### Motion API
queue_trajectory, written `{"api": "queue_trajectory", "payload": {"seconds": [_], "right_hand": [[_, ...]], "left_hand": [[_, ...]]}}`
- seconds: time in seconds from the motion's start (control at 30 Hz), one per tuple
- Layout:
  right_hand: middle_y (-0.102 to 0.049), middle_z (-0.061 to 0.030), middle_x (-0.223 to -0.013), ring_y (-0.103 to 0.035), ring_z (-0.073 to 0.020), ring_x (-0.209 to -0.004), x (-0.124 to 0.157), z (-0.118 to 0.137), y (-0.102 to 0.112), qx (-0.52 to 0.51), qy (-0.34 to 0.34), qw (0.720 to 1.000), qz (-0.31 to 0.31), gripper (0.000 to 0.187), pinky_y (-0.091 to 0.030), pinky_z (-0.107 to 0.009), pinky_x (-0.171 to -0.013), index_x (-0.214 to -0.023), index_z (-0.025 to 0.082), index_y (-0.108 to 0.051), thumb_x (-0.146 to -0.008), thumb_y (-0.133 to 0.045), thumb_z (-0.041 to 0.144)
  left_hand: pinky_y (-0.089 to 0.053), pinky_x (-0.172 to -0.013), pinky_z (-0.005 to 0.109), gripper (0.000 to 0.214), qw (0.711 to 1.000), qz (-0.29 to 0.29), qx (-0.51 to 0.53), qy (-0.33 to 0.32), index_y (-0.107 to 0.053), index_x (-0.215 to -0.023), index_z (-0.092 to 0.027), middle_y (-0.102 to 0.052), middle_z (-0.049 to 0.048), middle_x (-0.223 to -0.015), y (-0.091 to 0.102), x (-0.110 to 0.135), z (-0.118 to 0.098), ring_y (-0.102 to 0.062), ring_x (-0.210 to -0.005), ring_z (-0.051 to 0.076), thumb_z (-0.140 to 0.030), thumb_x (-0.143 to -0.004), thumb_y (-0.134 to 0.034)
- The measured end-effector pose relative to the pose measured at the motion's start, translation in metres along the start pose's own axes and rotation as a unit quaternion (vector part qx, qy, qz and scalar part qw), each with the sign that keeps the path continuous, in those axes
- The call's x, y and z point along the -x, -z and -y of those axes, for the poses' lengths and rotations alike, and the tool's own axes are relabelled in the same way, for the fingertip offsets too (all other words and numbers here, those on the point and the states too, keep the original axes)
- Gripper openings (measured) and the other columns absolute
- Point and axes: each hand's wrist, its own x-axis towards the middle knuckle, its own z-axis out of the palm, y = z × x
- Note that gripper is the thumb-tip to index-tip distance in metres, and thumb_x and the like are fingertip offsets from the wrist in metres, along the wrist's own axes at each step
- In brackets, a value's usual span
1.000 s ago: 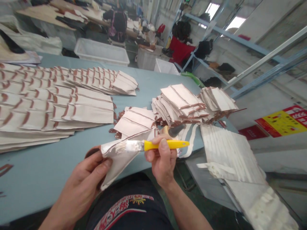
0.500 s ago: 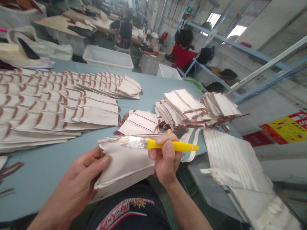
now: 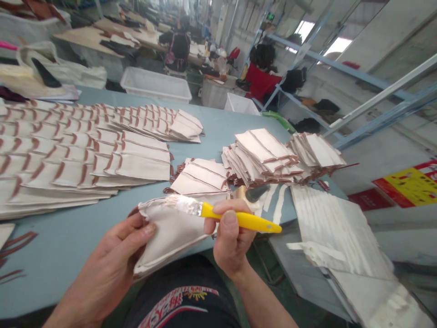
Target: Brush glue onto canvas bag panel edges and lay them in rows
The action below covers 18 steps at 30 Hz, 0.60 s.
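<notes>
My left hand (image 3: 126, 246) is closed on the left end of a cream fabric piece (image 3: 170, 232) with stitched edges, thumb on its near face. A paintbrush (image 3: 249, 222) with a yellow handle sits in the grip of my right hand (image 3: 230, 232). Its white-coated bristles point left and lie over the upper edge of the fabric piece; whether they touch it I cannot tell. Just beyond the right hand stands a hammer-like tool (image 3: 257, 193) with a dark end, partly hidden. A small stack of cream pieces with brown edging (image 3: 201, 175) lies behind the held piece.
Rows of overlapping cream pieces (image 3: 68, 168) cover the table's left side. Taller stacks (image 3: 264, 150) stand to the right. A white-smeared board (image 3: 337, 228) juts out at the right. Brown strips (image 3: 17, 246) lie at left; a white bin (image 3: 155, 84) stands beyond the table.
The brush has tilted, its handle end dropping and its bristles shifting slightly left toward the piece's upper edge. More of the hammer-like tool now shows behind my right hand.
</notes>
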Motion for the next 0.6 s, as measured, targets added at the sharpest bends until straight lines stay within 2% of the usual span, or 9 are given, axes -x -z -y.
{"api": "queue_trajectory", "payload": {"seconds": [0.07, 0.13, 0.27, 0.43, 0.6], "right_hand": [[-0.069, 0.0034, -0.068, -0.063, -0.0127, -0.047, 0.006, 0.002, -0.002, -0.007, 0.024, 1.000, 0.018, 0.036, -0.052, -0.026, -0.051, -0.098, 0.026, -0.072, -0.113, -0.065, 0.058], [-0.068, 0.0049, -0.065, -0.059, -0.0109, -0.043, 0.010, 0.001, -0.010, -0.020, 0.027, 0.999, 0.019, 0.036, -0.049, -0.023, -0.047, -0.097, 0.025, -0.071, -0.114, -0.064, 0.056], [-0.061, 0.0086, -0.052, -0.055, -0.0105, -0.041, 0.006, -0.007, -0.018, -0.033, -0.035, 0.998, -0.028, 0.042, -0.048, -0.020, -0.045, -0.093, 0.023, -0.069, -0.114, -0.062, 0.059], [-0.064, 0.0078, -0.053, -0.059, -0.0113, -0.045, 0.004, -0.009, -0.001, -0.006, -0.040, 0.995, -0.097, 0.044, -0.054, -0.022, -0.053, -0.093, 0.022, -0.071, -0.111, -0.066, 0.062], [-0.061, 0.0095, -0.050, -0.056, -0.0115, -0.041, 0.013, -0.004, 0.002, -0.044, -0.081, 0.989, -0.118, 0.046, -0.052, -0.022, -0.050, -0.093, 0.023, -0.068, -0.105, -0.072, 0.067]], "left_hand": [[-0.056, -0.050, 0.025, 0.068, 1.000, -0.003, 0.009, 0.001, -0.086, -0.122, -0.027, -0.093, 0.0045, -0.103, -0.003, 0.000, 0.000, -0.085, -0.086, 0.032, -0.029, -0.057, -0.105], [-0.056, -0.051, 0.024, 0.067, 1.000, -0.007, 0.019, 0.001, -0.087, -0.117, -0.027, -0.093, 0.0042, -0.102, -0.008, 0.002, 0.000, -0.085, -0.085, 0.030, -0.025, -0.053, -0.106], [-0.062, -0.059, 0.025, 0.063, 0.998, -0.043, 0.032, -0.016, -0.086, -0.111, -0.026, -0.093, 0.0030, -0.100, -0.020, 0.009, -0.001, -0.085, -0.088, 0.029, -0.023, -0.051, -0.106], [-0.052, -0.045, 0.023, 0.065, 0.998, -0.047, 0.025, -0.021, -0.088, -0.110, -0.024, -0.092, 0.0035, -0.096, -0.024, 0.014, -0.001, -0.084, -0.076, 0.028, -0.031, -0.048, -0.107], [-0.052, -0.049, 0.023, 0.069, 0.995, -0.095, 0.014, -0.016, -0.086, -0.114, -0.022, -0.092, 0.0027, -0.095, -0.024, 0.018, -0.002, -0.082, -0.075, 0.025, -0.035, -0.049, -0.108]]}}
